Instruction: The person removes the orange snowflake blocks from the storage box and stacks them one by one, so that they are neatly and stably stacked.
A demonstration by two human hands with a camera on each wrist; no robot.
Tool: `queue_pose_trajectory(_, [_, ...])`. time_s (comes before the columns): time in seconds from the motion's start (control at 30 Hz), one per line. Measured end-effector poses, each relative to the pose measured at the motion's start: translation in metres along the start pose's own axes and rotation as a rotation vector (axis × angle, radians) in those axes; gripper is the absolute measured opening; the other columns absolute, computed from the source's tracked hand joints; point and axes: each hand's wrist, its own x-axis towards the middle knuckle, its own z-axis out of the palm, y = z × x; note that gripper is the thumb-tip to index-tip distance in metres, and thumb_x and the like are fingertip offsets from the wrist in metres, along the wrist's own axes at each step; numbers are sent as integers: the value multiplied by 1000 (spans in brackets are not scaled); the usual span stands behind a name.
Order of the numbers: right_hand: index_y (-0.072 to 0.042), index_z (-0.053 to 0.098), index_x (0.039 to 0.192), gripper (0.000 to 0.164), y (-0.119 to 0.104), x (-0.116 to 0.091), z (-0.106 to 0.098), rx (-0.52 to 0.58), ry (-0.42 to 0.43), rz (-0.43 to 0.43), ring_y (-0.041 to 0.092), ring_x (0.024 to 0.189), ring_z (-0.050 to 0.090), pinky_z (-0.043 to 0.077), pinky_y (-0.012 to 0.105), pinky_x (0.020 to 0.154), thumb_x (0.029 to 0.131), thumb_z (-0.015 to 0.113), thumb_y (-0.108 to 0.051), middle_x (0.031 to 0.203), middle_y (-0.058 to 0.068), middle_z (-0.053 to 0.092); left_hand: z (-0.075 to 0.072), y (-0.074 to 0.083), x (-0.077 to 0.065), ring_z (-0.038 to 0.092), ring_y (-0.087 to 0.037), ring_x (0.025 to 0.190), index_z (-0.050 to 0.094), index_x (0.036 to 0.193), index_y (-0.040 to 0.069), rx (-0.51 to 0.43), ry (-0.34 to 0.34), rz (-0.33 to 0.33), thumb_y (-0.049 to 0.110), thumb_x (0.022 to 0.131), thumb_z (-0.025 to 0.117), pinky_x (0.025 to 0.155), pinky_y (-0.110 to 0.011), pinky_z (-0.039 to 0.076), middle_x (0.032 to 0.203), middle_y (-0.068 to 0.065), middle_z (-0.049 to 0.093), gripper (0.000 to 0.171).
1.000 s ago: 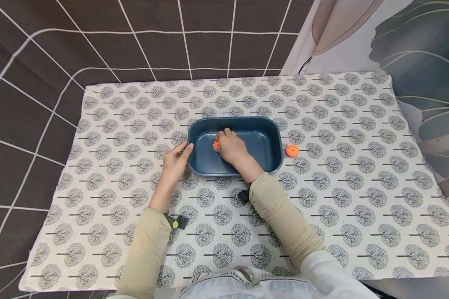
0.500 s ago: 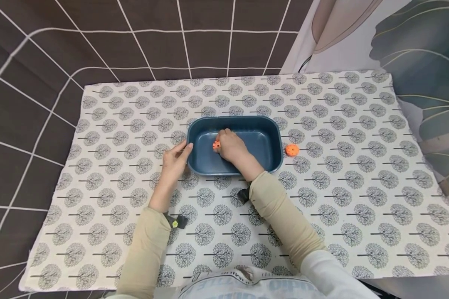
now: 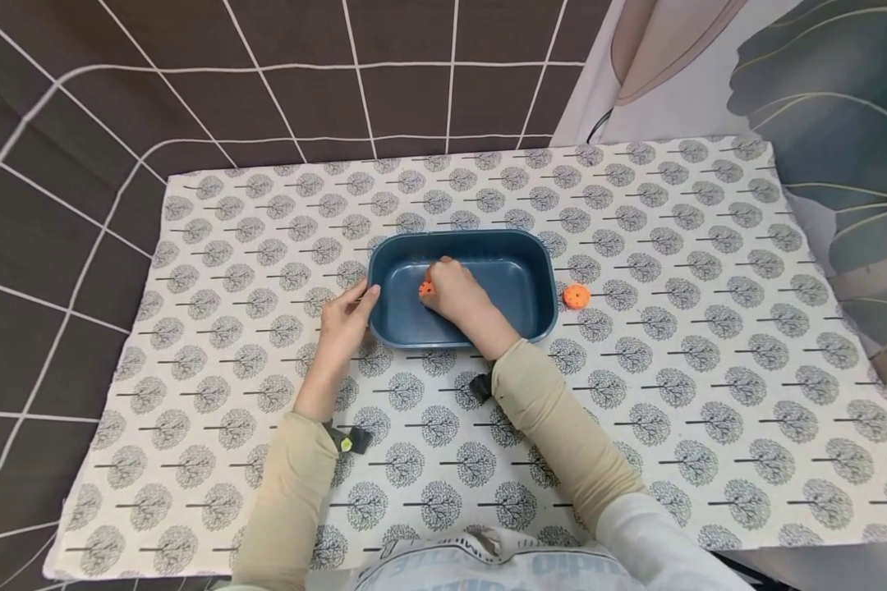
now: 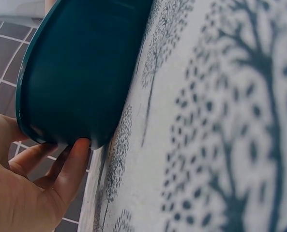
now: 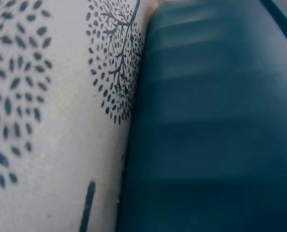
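Observation:
A dark blue rectangular plastic basin [image 3: 521, 305] with rounded corners stands on the table. At its left end my left hand [image 3: 346, 322] grips the wall, thumb at the rim and fingers against the outside. The left wrist view shows that hand [image 4: 34, 181] close up, against the basin's end [image 4: 85, 72]. My right hand [image 3: 454, 291] reaches down inside the basin and pinches a small orange notched disc [image 3: 425, 289], partly hidden by the fingers. In the right wrist view only the basin's outer side [image 5: 206, 121] shows, with the hand out of sight.
A second orange disc [image 3: 576, 296] with dark holes lies on the cloth just right of the basin. The white tablecloth [image 3: 680, 328] has a tree print. Behind and to the left hangs a dark curtain [image 3: 296, 33] with white grid lines; another patterned curtain [image 3: 850, 148] hangs at right.
Inside the basin, the right hand and its orange disc have dipped very slightly. The left hand keeps its hold, and the head view has shifted a little.

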Motion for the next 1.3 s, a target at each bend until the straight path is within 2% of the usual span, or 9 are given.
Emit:
queue_pose_trajectory(0.07, [-6, 58, 70, 17, 0, 0, 0, -4, 5, -10, 22, 69, 48, 45, 33, 59, 80, 68, -15, 82, 10, 52, 0, -1, 0, 58, -25, 107, 48, 136, 22, -11, -1, -1, 42, 91, 56, 79, -26, 57, 130, -10, 54, 50])
queue_pose_trajectory(0.17, [-5, 60, 70, 14, 1, -1, 0, -29, 7, -44, 23, 71, 51, 48, 34, 62, 78, 69, -13, 82, 10, 54, 0, -2, 0, 57, -25, 108, 48, 136, 22, -14, -3, 2, 41, 91, 56, 79, -26, 57, 131, -10, 53, 50])
queue_pose_trajectory(0.27, [-3, 66, 81, 11, 2, -2, -2, -51, 8, -90, 24, 76, 55, 52, 36, 68, 76, 70, -12, 88, 11, 57, 1, -2, 0, 57, -25, 108, 49, 136, 22, -14, 3, 5, 40, 91, 56, 78, -25, 57, 131, -10, 54, 49])
queue_pose_trajectory(0.43, [-1, 69, 95, 20, 3, -3, -6, -54, 10, -138, 24, 75, 54, 51, 36, 70, 78, 70, -10, 94, 14, 57, 1, -1, 1, 58, -25, 107, 49, 136, 24, 4, 6, 4, 42, 91, 56, 78, -26, 58, 129, -11, 55, 49])
queue_pose_trajectory(0.67, [-2, 68, 86, 10, 4, -4, -5, -79, 15, -144, 23, 71, 52, 50, 36, 64, 79, 68, -10, 88, 12, 55, 1, 0, 0, 57, -24, 109, 48, 136, 24, 7, 0, 0, 41, 92, 55, 80, -27, 57, 131, -9, 54, 48])
queue_pose_trajectory(0.83, [-4, 69, 82, 12, 4, -5, -4, -68, 24, -135, 25, 75, 57, 53, 37, 66, 79, 72, -15, 86, 11, 57, 2, -1, 0, 58, -25, 108, 48, 136, 24, 13, 8, -11, 41, 92, 55, 80, -27, 57, 129, -10, 55, 48])
queue_pose_trajectory(1.0, [-5, 69, 77, 14, 4, -5, -6, -56, -10, -128, 22, 74, 55, 51, 34, 64, 78, 75, -18, 84, 10, 58, 2, 0, 0, 58, -25, 108, 49, 135, 24, 5, 8, -19, 40, 91, 56, 80, -29, 57, 129, -11, 55, 47])
queue_pose_trajectory(1.13, [-6, 66, 71, 13, 4, -6, -7, -54, -28, -126, 20, 69, 51, 47, 31, 60, 79, 72, -15, 81, 9, 55, 2, 2, -1, 58, -25, 108, 49, 135, 24, 0, 9, -27, 39, 92, 56, 79, -28, 57, 128, -11, 55, 47])
queue_pose_trajectory(1.3, [-6, 66, 73, 10, 6, -7, -9, -68, -23, -147, 20, 67, 50, 48, 30, 59, 79, 70, -13, 81, 9, 54, 1, 2, -1, 59, -25, 107, 49, 136, 25, -3, 10, -30, 39, 92, 56, 79, -28, 57, 126, -12, 56, 47])
